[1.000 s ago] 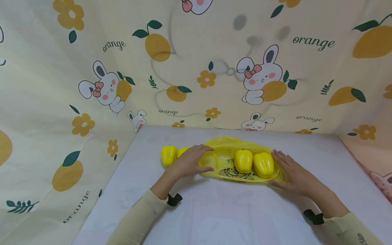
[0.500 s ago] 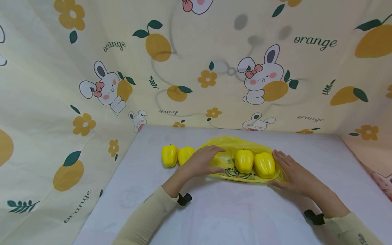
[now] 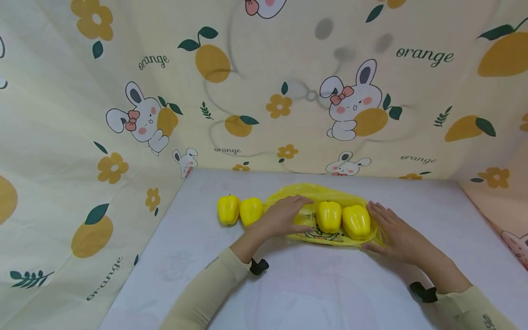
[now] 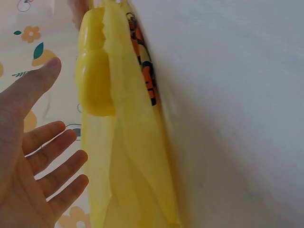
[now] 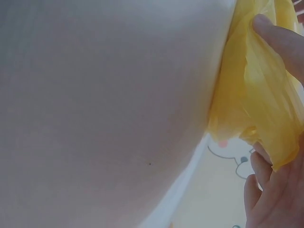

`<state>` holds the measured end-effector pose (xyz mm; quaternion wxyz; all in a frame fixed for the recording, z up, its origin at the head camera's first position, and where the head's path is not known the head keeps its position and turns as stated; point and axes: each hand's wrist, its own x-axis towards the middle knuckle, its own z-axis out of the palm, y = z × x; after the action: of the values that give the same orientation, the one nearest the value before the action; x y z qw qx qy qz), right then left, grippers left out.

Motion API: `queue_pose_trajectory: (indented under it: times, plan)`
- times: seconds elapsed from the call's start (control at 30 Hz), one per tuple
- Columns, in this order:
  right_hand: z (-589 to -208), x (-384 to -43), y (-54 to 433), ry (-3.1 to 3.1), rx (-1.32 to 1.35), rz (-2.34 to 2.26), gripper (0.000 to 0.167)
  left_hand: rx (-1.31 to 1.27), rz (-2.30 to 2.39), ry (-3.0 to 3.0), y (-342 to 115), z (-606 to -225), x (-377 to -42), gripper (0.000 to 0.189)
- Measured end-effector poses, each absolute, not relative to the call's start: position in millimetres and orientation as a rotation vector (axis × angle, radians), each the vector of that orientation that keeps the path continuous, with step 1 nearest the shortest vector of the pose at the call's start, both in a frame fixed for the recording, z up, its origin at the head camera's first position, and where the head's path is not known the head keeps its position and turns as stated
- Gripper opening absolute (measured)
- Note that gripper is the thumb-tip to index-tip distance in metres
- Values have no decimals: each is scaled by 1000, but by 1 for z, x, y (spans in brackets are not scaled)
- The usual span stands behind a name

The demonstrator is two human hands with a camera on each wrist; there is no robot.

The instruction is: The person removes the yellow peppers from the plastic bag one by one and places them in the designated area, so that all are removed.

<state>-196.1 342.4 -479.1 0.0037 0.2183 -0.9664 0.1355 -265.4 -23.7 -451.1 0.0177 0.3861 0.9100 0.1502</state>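
Observation:
A yellow plastic bag (image 3: 315, 190) with dark printing lies spread on the table, its opening facing up. Two glossy yellow bell peppers (image 3: 329, 217) sit side by side in its right half. My left hand (image 3: 282, 215) hovers over the bag's left part, thumb and fingers apart; in the left wrist view it is clear of the nearest pepper (image 4: 95, 85) and holds nothing. At the bag's right end, my right hand (image 3: 398, 236) rests with extended fingers behind and thumb in front. The right wrist view shows the thumb (image 5: 278, 40) touching the plastic (image 5: 251, 85).
Two more yellow bell peppers (image 3: 228, 210) stand left of the bag, the nearer one partly behind my left hand. Beneath everything is a pale table (image 3: 305, 288). A cloth printed with rabbits and oranges (image 3: 255, 91) encloses the back and sides.
My left hand has slid rightward over the bag, nearer the peppers inside, uncovering more of the second loose pepper. My right hand stays at the bag's right end.

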Motion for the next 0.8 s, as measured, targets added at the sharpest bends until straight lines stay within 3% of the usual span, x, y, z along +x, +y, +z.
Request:
queue_pose_trajectory:
  times: [0.8]
  plan:
    - [-478, -195, 343, -2999, 706, 414, 117, 1173, 450, 2823, 2, -458, -277, 88]
